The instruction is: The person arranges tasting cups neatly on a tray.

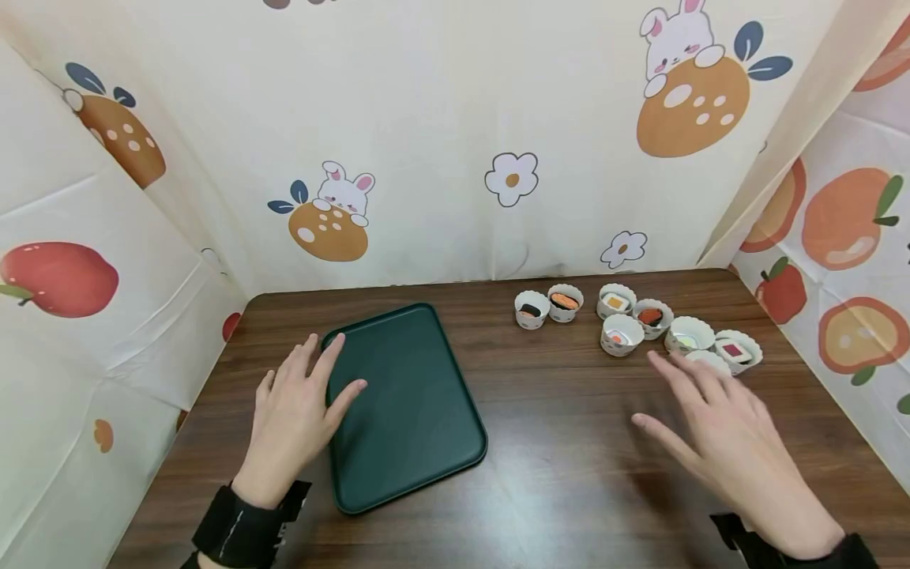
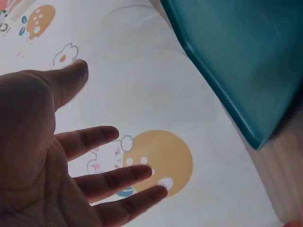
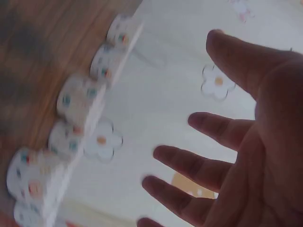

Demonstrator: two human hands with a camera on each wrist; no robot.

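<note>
My left hand hovers over the left edge of a dark green tray, its fingers spread and holding nothing. In the left wrist view the tray is at the upper right, apart from the fingers. My right hand, also spread and holding nothing, is just in front of several small white paper cups at the right. Among them are a cup with something pale inside, a cup with an orange-and-black sushi piece, and a cup with a red-and-white piece. One cup is partly hidden by the fingertips.
Farther left along the back edge stand two more cups, one with a black-wrapped piece and one with an orange-topped piece. The brown wooden table meets a printed cloth backdrop at the back and both sides.
</note>
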